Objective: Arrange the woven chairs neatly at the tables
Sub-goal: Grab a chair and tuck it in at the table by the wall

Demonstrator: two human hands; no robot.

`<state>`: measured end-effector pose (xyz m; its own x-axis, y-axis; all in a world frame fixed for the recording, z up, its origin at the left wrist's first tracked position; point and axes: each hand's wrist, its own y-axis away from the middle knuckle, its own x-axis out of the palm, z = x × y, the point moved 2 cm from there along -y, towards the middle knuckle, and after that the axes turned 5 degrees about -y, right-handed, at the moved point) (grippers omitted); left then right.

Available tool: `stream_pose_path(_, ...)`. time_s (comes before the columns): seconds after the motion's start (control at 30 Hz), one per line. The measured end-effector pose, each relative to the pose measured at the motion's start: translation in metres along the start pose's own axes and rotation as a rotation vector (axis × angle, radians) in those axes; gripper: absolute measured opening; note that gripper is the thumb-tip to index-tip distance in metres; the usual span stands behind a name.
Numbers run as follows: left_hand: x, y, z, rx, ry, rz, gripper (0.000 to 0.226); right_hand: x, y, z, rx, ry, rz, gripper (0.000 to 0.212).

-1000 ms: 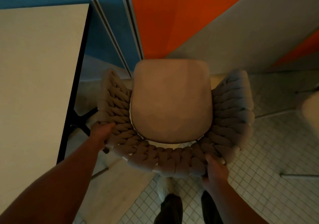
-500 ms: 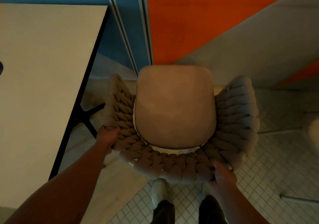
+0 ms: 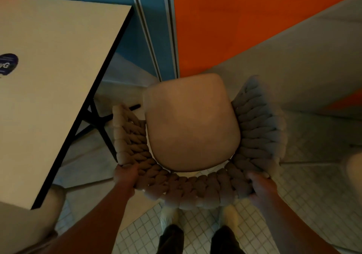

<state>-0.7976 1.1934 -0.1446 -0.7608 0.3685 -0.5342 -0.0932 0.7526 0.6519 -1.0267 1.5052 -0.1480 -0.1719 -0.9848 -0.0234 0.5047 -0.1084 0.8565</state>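
Observation:
Directly below me stands a woven chair [image 3: 193, 122] with a smooth beige seat pad and a thick braided backrest that curves round its near side. My left hand [image 3: 125, 172] grips the braid at the backrest's left end. My right hand [image 3: 259, 185] grips the braid at the right end. A pale table [image 3: 49, 81] with a dark edge lies to the left of the chair, its black cross-shaped base [image 3: 98, 122] showing beneath. The chair's seat faces the wall, and its left armrest is close to the table's base.
A wall in blue, orange and grey [image 3: 235, 28] rises just beyond the chair, with a metal strip running down it. A dark round sticker [image 3: 7, 65] is on the table. My shoes [image 3: 168, 216] stand on small white floor tiles. Another pale seat edge [image 3: 354, 171] shows at far right.
The chair has shifted to the right and down in view, and more of the table's top and base shows on the left. Both hands have kept their hold on the backrest.

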Motion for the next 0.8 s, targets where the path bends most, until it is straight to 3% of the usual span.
stream_pose_path(0.07, 0.002, 0.019, 0.004, -0.029, 0.05, -0.01, 0.025, -0.004, -0.009, 0.01, -0.007, 0.06, 0.042, 0.02)
stream_pose_path(0.3, 0.014, 0.048, 0.039, -0.112, 0.176, -0.055, 0.026, -0.01, -0.031, 0.039, -0.008, 0.233, 0.124, 0.016)
stream_pose_path(0.4, 0.021, 0.059, 0.054, -0.132, 0.224, -0.065, 0.029, -0.014, -0.035, 0.05, 0.001, 0.338, 0.13, 0.035)
stream_pose_path(0.53, 0.026, 0.077, 0.061, -0.098, 0.178, -0.132, 0.047, -0.011, -0.042, 0.063, -0.1, 0.392, 0.161, 0.044)
stream_pose_path(0.6, 0.02, 0.093, 0.053, 0.017, -0.044, -0.203, 0.06, -0.011, -0.038, 0.065, -0.292, 0.546, 0.121, 0.067)
stream_pose_path(0.67, 0.014, 0.105, 0.046, 0.262, -0.338, -0.259, 0.077, -0.015, -0.024, 0.066, -0.648, 0.834, 0.11, 0.075)
stream_pose_path(0.73, 0.011, 0.117, 0.044, 0.567, -0.621, -0.238, 0.081, -0.019, -0.003, 0.063, -1.155, 1.109, 0.136, 0.063)
stream_pose_path(0.8, 0.011, 0.117, 0.056, 0.83, -0.898, -0.129, 0.061, -0.02, 0.01, 0.056, -1.582, 1.355, 0.233, 0.039)
